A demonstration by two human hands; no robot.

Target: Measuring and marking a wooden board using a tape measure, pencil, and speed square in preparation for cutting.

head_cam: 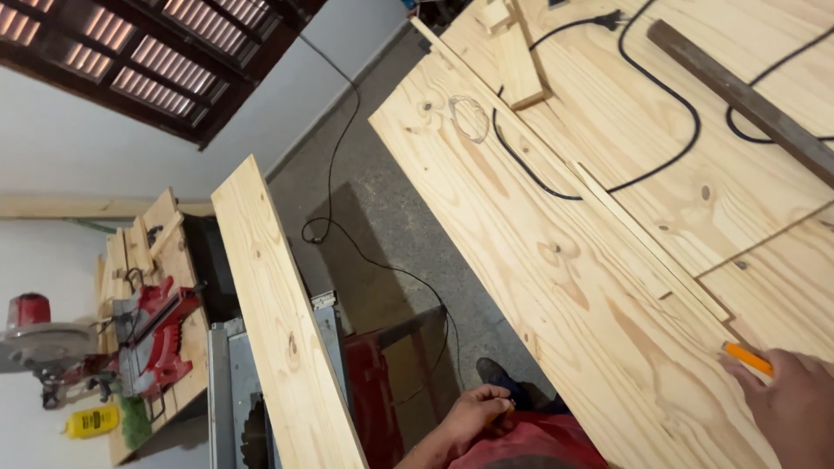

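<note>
- the right hand (795, 404) rested at the lower right corner of the view on the wide pale pine panel (556, 287), its fingers curled around a short orange pencil (747, 358); the pencil's end poked out past the fingers and lay just over the panel's surface.
- the left hand (476, 415) hung low beside the panel's near edge, above a red garment (530, 447); its fingers were folded loosely inward, and whether they gripped anything could not be told from this angle.
- a thin light wooden strip (647, 239) lay diagonally across the panel, ending near the right hand.
- a black power cable (625, 130) looped over the boards farther up, beside a dark weathered wooden bar (738, 95) and a small pale wood offcut (521, 69).
- a long narrow pine plank (278, 313) ran across a grey metal table saw (228, 391), well apart from both hands.
- a red mitre saw (148, 334) sat on a cluttered wooden bench (178, 260) at the left, with a yellow bottle (91, 421) below it.
</note>
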